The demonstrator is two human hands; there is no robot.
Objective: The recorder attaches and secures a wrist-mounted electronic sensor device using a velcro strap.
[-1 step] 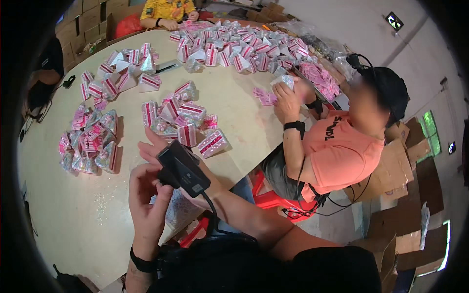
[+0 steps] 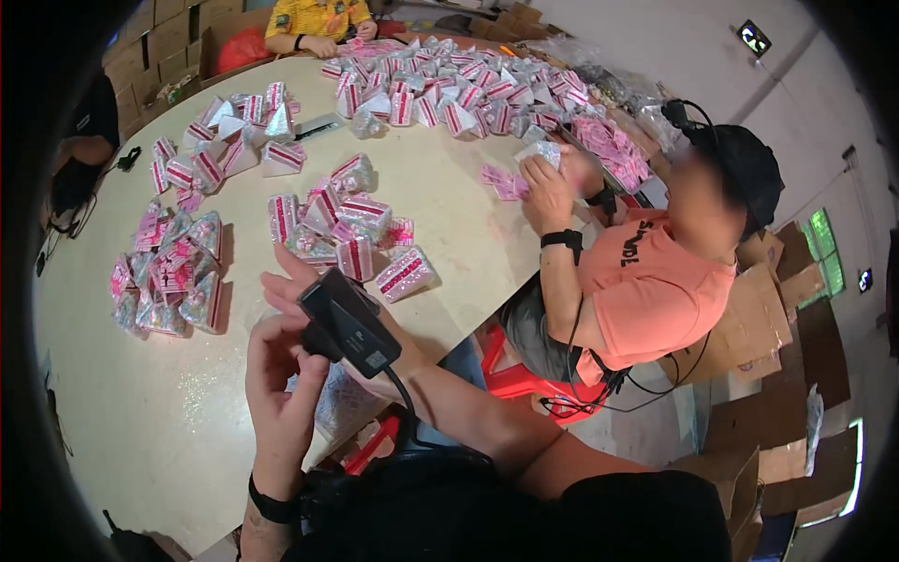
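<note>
Strapped at my right wrist is a black box-shaped device [image 2: 351, 323] with a cable running down toward my body. My left hand [image 2: 281, 403] has its thumb and fingers bent around the dark near edge of this device; part of that grip is hidden. My right hand [image 2: 298, 281] is stretched out over the table, fingers apart, with nothing visible in it. Just beyond it lies a loose group of glittery cake-slice-shaped packages [image 2: 365, 215], white with pink bands. Left of my hands sits a tight cluster of bagged pieces with pink cards [image 2: 173, 272].
More wedge packages [image 2: 225, 140] lie at the far left, and a big heap [image 2: 459, 89] covers the far side of the pale table [image 2: 103, 403]. A co-worker in an orange shirt [image 2: 646, 290] sits at right, holding a package. Another person in yellow [image 2: 318, 21] works at the back. Cardboard boxes [image 2: 730, 318] stand at right.
</note>
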